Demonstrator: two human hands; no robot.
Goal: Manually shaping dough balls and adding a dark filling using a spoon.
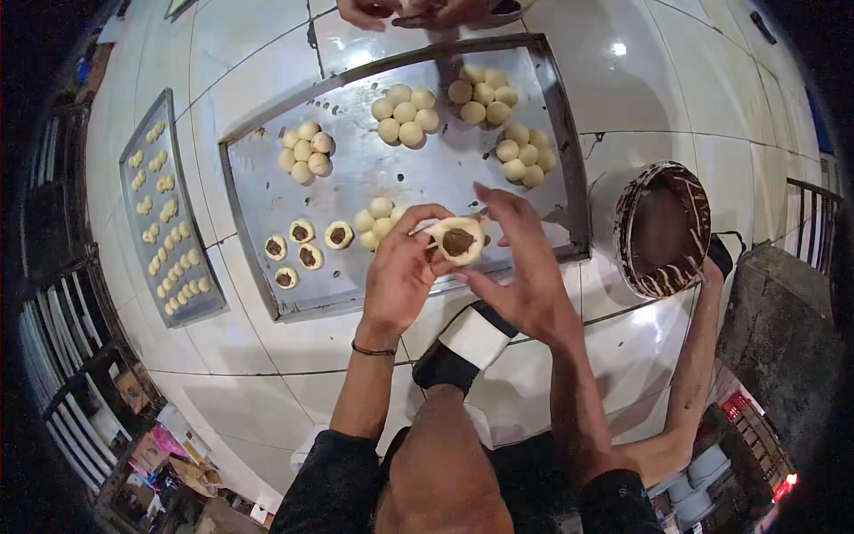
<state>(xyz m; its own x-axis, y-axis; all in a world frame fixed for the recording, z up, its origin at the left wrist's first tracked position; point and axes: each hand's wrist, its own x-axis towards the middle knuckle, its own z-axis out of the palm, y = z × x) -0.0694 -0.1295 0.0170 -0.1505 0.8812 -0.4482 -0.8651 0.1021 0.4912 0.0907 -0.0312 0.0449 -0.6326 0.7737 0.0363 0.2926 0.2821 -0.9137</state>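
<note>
My left hand (pixel 400 271) holds a flattened round of pale dough (pixel 474 250) between thumb and fingers, with a lump of dark brown filling (pixel 458 241) in its middle. Beside it my right hand (pixel 525 276) is open, fingers spread and curved around the dough's right side. Both hands are above the near edge of a large metal tray (pixel 356 182). Left of my left hand lie several filled dough pieces (pixel 338 235) with brown centres showing. Partly hidden behind my fingers is a cluster of plain dough balls (pixel 378 214).
More dough ball clusters (pixel 405 116) sit across the tray. A narrower tray (pixel 165 222) of small dough pieces lies left. A brown-smeared pot (pixel 625 227) stands right, another person's arm (pixel 689 392) beside it. Another person's hands (pixel 369 11) show at the far edge. My sandalled foot (pixel 467 343) is near the tray.
</note>
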